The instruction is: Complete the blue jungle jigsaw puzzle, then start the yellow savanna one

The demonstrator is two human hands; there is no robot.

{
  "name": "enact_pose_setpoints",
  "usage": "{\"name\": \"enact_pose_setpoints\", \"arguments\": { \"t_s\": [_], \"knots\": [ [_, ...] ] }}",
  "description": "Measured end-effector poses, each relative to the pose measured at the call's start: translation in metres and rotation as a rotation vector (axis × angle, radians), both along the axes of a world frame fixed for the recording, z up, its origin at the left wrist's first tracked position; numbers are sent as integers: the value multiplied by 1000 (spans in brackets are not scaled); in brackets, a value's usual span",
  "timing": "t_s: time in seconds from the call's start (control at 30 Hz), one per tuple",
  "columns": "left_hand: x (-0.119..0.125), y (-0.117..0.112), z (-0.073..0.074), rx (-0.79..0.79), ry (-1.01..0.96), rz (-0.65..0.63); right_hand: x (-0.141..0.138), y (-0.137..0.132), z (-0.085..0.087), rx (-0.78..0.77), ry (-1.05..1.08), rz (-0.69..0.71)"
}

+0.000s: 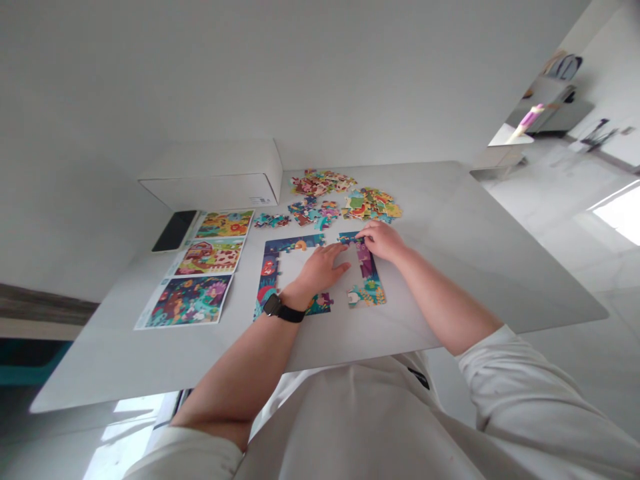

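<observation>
A partly joined jigsaw border (269,267) lies on the table, dark blue with sea-like patterns. My left hand (323,268) rests palm down within it, fingers stretched out and thumb apart, holding nothing. Its fingertips reach toward the gap in the border's top edge. My right hand (381,240) is at the top right corner, its curled fingers and thumb on a puzzle piece (349,237) there. Below that hand runs the purple right side (367,263), down to a teal and yellow corner (367,295). Another gap breaks the bottom edge. My left forearm hides part of the lower left border.
Loose puzzle pieces lie in several piles: red and pink (323,183), green and yellow (371,205), blue and purple (315,212), teal (271,220). On the left are a picture sheet (193,300), a dark-screened phone (175,231) and a white box (215,190) against the wall.
</observation>
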State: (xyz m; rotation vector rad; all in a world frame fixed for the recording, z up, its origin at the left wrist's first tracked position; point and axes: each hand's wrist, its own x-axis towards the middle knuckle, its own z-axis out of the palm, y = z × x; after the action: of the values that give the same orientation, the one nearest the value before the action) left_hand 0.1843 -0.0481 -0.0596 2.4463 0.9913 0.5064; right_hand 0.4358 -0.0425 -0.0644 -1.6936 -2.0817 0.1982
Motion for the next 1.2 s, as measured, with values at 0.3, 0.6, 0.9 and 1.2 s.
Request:
{"name": "enact_pose_setpoints", "arguments": {
  "t_s": [0.3,0.6,0.9,1.2],
  "knots": [
    [-16,8,12,122,-64,129,0,0,-1,-8,-65,30],
    [-52,26,14,-34,398,394,1,-2,-3,-7,-85,40],
    [-56,28,16,-108,401,329,3,-2,-6,4,-63,49],
    [-55,26,13,-102,351,344,3,-2,-5,3,-81,53]
  ]
}}
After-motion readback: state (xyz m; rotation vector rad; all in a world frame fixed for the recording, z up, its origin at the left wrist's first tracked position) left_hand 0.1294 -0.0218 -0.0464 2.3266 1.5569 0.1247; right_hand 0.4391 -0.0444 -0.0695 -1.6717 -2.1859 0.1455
